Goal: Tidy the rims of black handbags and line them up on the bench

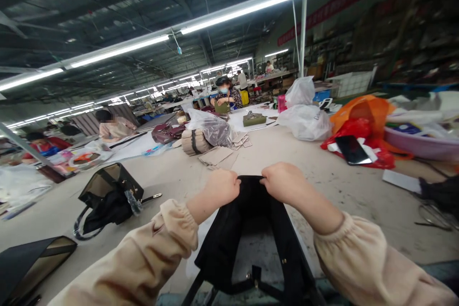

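My two hands grip one black bag (253, 201) at the near edge of a long worktable, directly in front of me. My left hand (224, 187) is curled closed, pinching the left end of the bag's far rim; my right hand (281, 180) is closed the same way on the right end, with a short stretch of rim between them. The bag's mouth gapes toward me.

Two other dark bags lie to my left: one bag with a looped handle (124, 181), tipped over, and one flat-sided bag (25, 265) cut off by the edge of view. Beyond my hands sit one banded brown bundle (195, 142) and one clear plastic bag (213, 126), touching. To the right are two white plastic bags (304, 122), one orange bag (366, 107), one red bag (353, 129) bearing one phone (353, 149), and one purple basin (423, 143).

The tabletop (340, 201) is pale and speckled with dark marks. Three co-workers are nearest: one in red (46, 146), one in a pale top (116, 129), one masked person (234, 98) with a green piece (222, 107). Tube lights (120, 51) run through the dark-roofed hall, where one red banner (333, 5) hangs at right.
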### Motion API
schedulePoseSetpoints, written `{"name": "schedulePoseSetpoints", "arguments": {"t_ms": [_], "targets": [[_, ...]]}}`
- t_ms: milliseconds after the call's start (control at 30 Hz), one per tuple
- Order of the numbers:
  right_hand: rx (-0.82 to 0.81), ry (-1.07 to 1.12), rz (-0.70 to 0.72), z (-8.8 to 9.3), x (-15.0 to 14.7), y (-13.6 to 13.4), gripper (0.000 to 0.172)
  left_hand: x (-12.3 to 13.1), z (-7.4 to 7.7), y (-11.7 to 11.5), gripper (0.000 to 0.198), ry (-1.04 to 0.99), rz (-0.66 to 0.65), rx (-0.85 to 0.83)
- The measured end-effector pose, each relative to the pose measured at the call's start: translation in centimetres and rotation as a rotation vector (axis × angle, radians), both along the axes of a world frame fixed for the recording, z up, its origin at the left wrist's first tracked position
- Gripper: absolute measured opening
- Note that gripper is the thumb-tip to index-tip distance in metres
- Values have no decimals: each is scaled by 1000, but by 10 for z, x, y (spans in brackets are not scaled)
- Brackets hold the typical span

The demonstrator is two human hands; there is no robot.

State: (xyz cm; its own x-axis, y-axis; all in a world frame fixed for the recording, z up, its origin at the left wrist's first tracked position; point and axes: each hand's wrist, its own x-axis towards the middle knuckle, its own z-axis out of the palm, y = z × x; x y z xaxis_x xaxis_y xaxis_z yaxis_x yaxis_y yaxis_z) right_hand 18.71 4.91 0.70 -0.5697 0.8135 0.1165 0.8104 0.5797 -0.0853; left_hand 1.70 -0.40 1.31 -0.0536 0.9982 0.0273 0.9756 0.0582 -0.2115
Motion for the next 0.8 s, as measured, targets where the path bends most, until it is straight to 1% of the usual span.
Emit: {"name": "schedulePoseSetpoints", "arguments": {"t_ms": [100,200,300,400,500,567,667,800], "targets": [[30,-37,6,7,-3,-7,27,0,3,-1,36,-52,9,14],[29,-51,-10,9,-1,-12,30,-3,8,-1,35,-104,1,5],[6,-54,-28,10,4,-13,32,-5,11,-4,35,-152,-50,0],[6,-36,5,12,5,-17,35,-6,12,-8,37,-186,-118,20],[28,-18,88,13,-4,-23,39,-5,12,-11,34,-196,-169,52],[29,-28,123,13,-14,-25,37,-4,11,-12,31,-191,-182,69],[33,-51,134,12,-27,-24,32,-2,12,-13,30,-176,-187,79],[61,-71,156,10,-37,-22,26,-1,10,-16,29,-175,-184,101]]}}
